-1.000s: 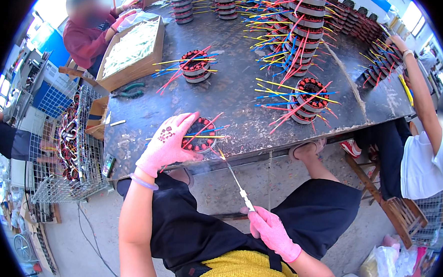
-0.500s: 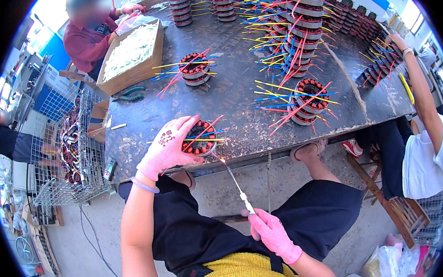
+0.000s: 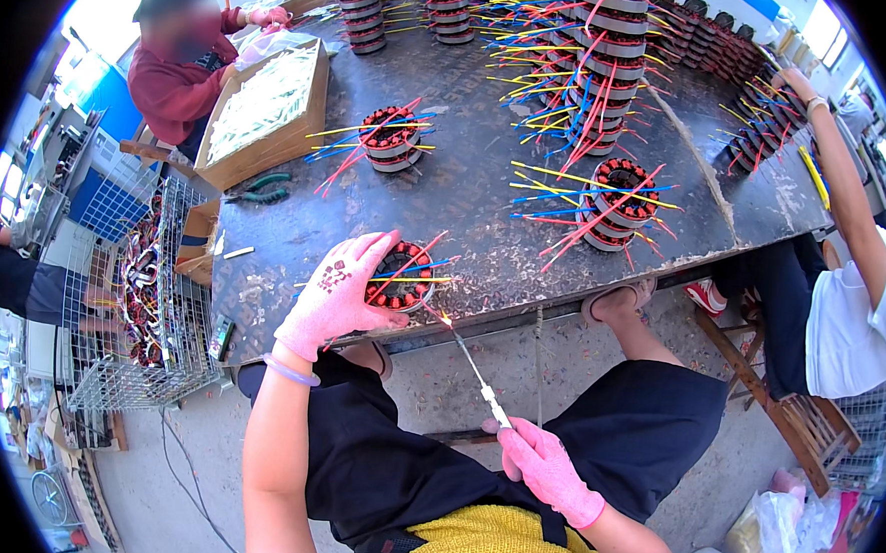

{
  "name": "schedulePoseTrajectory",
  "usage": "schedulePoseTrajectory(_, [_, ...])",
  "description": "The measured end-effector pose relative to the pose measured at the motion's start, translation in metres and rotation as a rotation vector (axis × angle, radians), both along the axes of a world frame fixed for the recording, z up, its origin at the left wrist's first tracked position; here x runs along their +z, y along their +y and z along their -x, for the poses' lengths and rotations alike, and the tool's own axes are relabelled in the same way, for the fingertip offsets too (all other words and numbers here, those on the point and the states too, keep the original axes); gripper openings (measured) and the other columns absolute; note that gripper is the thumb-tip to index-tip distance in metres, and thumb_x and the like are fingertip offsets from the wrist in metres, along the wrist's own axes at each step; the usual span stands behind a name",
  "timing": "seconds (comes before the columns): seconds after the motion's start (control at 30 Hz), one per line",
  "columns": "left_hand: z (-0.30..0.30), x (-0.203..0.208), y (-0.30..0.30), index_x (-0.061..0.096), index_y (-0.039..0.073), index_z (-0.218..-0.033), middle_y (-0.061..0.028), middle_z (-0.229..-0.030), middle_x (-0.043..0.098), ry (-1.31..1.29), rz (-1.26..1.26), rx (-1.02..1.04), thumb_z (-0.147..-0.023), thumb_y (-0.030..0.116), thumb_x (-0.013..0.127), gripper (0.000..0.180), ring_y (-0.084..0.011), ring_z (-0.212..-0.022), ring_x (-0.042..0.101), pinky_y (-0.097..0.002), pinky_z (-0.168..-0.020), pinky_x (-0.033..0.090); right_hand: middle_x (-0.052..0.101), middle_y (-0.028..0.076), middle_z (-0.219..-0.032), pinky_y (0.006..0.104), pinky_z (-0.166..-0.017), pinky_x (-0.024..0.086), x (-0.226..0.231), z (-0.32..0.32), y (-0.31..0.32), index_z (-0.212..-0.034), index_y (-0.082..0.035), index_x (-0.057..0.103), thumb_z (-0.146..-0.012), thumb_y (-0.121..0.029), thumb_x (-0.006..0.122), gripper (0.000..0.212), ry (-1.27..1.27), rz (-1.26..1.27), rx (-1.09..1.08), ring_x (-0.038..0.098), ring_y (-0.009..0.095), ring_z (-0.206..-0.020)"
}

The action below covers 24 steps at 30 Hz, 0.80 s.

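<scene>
My left hand [image 3: 340, 296], in a pink glove, is closed round the left side of a motor stator [image 3: 398, 300] at the table's front edge. The stator is a ring of red-and-black coils with red, blue and yellow lead wires. Part of it is hidden by the glove. My right hand [image 3: 548, 472], gloved too, grips the white handle of a thin metal wand [image 3: 472, 366]. Its tip [image 3: 447, 320] shows a small orange, flame-like glow, close beside the stator's right rim. Whether the tip touches a wire I cannot tell.
Stators stand singly [image 3: 390, 142] and in a short pile [image 3: 619, 201] on the dark table [image 3: 467, 193]; tall stacks [image 3: 606, 65] rise behind. Green-handled pliers [image 3: 260, 189] lie by a cardboard box [image 3: 208, 172]. A wire basket [image 3: 141, 391] stands left. Co-workers sit left and right.
Both my hands, the stator and the wand hold almost the same place. The person at the far left has shifted slightly.
</scene>
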<state>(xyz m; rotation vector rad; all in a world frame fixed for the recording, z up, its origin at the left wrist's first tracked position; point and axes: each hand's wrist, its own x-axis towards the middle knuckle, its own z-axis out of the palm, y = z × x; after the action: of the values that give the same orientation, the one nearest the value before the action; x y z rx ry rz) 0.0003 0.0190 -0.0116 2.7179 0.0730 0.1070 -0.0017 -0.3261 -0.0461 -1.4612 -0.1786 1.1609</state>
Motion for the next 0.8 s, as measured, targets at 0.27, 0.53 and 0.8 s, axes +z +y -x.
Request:
schedulePoseTrajectory(0.27, [0.0,-0.004,0.0,0.046,0.002,-0.143,-0.0178,-0.139,0.052,-0.049,0.007,-0.003,-0.06,0.036,0.089,0.099,-0.0371,-0.127,0.05,-0.0441,-0.109,0.04,0.051,-0.002,-0.065,0.0249,-0.056,0.04,0.0,-0.001,-0.004,-0.124,0.0,0.062,-0.105,-0.026,0.049,0.035,-0.003,-0.015,-0.048,0.048,0.005,-0.059])
schedulePoseTrajectory(0.53, [0.001,0.0,-0.002,0.047,0.009,-0.145,-0.0176,-0.139,0.05,-0.078,0.053,-0.113,-0.061,0.032,0.089,0.097,-0.0385,-0.128,0.049,-0.0451,-0.111,0.039,0.051,-0.001,-0.065,0.0246,-0.057,0.04,0.005,-0.005,-0.002,-0.125,0.0,0.062,-0.105,-0.027,0.049,0.036,-0.012,-0.02,-0.055,0.048,0.006,-0.059])
schedulePoseTrajectory(0.8, [0.001,0.005,-0.003,0.047,0.01,-0.145,-0.0161,-0.139,0.05,-0.036,0.045,-0.11,-0.058,0.025,0.09,0.098,-0.0369,-0.128,0.049,-0.0445,-0.109,0.041,0.051,-0.002,-0.066,0.0239,-0.057,0.039,0.014,-0.008,0.004,-0.126,0.001,0.061,-0.105,-0.026,0.05,0.036,-0.037,0.006,-0.035,0.047,0.006,-0.06])
